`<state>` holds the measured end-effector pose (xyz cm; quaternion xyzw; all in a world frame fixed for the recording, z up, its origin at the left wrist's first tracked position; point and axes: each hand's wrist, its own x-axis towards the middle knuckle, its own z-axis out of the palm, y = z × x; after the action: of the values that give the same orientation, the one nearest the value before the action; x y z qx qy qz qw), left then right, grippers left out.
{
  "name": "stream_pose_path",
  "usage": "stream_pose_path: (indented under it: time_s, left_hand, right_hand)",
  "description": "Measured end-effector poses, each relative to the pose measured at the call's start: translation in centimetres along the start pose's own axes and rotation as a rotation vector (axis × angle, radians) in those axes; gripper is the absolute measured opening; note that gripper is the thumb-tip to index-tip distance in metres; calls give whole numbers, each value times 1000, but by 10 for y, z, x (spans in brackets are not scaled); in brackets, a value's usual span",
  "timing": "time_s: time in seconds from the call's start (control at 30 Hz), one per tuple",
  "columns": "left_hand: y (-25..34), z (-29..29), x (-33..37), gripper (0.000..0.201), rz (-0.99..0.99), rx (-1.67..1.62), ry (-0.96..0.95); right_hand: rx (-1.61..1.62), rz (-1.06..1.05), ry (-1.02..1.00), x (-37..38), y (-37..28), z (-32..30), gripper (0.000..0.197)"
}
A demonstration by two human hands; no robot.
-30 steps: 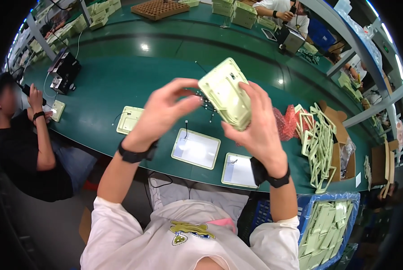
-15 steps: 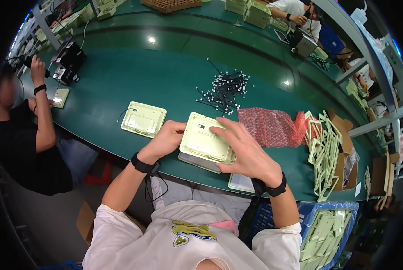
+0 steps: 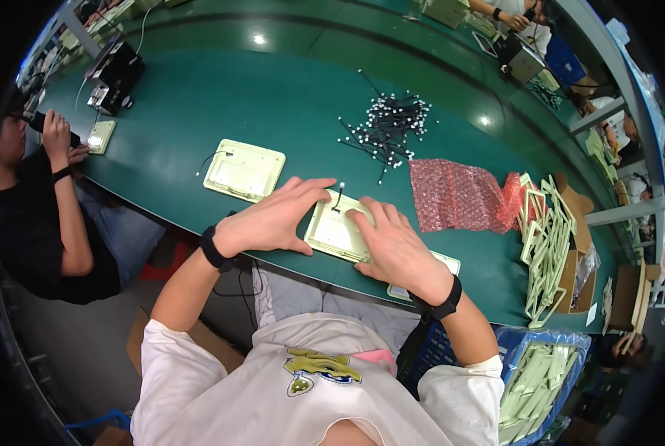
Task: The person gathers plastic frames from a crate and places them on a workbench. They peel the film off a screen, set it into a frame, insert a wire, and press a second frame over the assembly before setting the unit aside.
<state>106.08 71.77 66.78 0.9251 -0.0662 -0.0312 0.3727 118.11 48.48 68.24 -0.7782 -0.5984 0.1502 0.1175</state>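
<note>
A pale green rectangular plastic housing (image 3: 335, 232) lies near the table's front edge, between my hands. A short black cable with a white end (image 3: 340, 195) sticks up from its far side. My right hand (image 3: 401, 247) grips the housing's right side, thumb at the near edge and fingers on the top and far edge. At its left side is my left hand (image 3: 273, 221), open, thumb and fingers spread around the corner. A similar housing (image 3: 244, 171) with a thin black cable rests farther left. Another pale green piece (image 3: 447, 263) is partly hidden beneath my right forearm.
Loose black cables with white ends (image 3: 395, 125) are heaped beyond my hands. To the right lie red bubble wrap (image 3: 455, 197), stacked pale green frames (image 3: 546, 241) and a cardboard box (image 3: 579, 279). A blue-lined crate (image 3: 544, 390) of green parts stands lower right. A co-worker (image 3: 46, 193) sits left.
The housing has gone from raised and tilted in both hands to lower on the table. My left hand has released its edge and spread its fingers. The cable's end now shows upright.
</note>
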Motion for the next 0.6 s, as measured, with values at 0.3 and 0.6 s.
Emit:
stream_pose_path:
  time_s: [0.3, 0.6]
  left_hand:
    - [-4, 4, 10, 76, 65, 137, -61]
    - [-6, 2, 12, 78, 41, 99, -110]
  right_hand:
    - [-68, 56, 29, -7, -3, 7, 84]
    - [-108, 39, 61, -11, -3, 16, 88]
